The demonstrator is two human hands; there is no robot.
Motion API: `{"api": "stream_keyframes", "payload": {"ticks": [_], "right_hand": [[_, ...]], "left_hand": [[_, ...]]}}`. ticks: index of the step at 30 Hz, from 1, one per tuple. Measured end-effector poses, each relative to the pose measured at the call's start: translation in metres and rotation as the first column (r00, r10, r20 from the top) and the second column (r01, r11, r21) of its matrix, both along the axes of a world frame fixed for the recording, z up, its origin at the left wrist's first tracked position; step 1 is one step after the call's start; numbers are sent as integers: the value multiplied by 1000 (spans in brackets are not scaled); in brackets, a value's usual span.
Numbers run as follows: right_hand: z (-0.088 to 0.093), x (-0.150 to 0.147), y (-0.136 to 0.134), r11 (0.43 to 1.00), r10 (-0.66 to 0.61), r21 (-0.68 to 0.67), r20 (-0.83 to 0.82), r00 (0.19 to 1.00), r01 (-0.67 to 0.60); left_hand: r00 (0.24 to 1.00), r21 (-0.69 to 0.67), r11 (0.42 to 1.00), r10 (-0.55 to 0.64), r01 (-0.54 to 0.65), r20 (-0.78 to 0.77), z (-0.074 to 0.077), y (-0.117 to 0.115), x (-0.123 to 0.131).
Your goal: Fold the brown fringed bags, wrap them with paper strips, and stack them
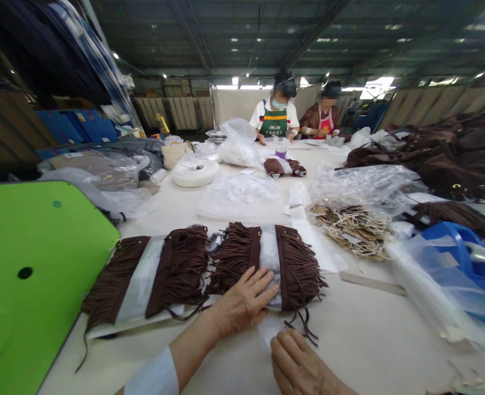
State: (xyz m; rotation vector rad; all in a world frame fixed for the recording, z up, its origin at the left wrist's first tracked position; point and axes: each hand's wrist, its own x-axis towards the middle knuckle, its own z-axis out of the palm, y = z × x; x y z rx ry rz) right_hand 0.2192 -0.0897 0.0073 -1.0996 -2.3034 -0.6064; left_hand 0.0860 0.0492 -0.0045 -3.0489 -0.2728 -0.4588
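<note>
My left hand (246,302) lies flat, fingers spread, on a brown fringed bundle (238,252), pressing the pale translucent strip (269,247) across its middle. At the bundle's near edge, my right hand (298,365) is closed, its curled fingers at the end of a translucent white sheet (268,331) that sticks out from under the bundle. Loose fringe strands hang just above that hand. A second brown fringed bundle (185,269), also with a pale strip across it, rests on the left, beside the first.
A green board (61,247) stands at the left. Right of the bundles are a pile of string tags (353,230), a flat metal strip (372,283) and a blue holder (468,252). Plastic bags (240,195) and a white roll (195,173) lie farther back; two people work across the table.
</note>
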Motion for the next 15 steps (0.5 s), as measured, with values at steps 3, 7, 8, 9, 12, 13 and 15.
{"api": "stream_keyframes", "payload": {"ticks": [3, 7, 8, 9, 12, 13, 15], "right_hand": [[11, 6, -1, 997, 36, -64, 95, 995, -30], [7, 10, -2, 997, 37, -73, 101, 994, -29], [3, 9, -2, 998, 37, -59, 84, 996, -32], [-3, 7, -3, 999, 37, -36, 53, 998, -35], [-19, 2, -7, 1000, 20, 18, -65, 998, -19], [-22, 1, -10, 1000, 5, 26, -98, 995, -2], [-26, 2, -15, 1000, -19, 20, -134, 991, 22]], "left_hand": [[1000, -19, 1000, 8, -8, 2, -1, 0, 0], [1000, -32, 999, 7, -6, 14, -2, -1, 0], [1000, -29, 1000, 5, -5, 20, -2, -1, 0], [1000, -25, 1000, 3, -3, 28, -2, -1, 0], [999, -20, 1000, 6, -5, 43, -5, -1, -1], [999, -18, 1000, 4, -4, 41, -6, -1, -1], [999, -9, 1000, -1, 1, 38, -7, -1, -1]]}}
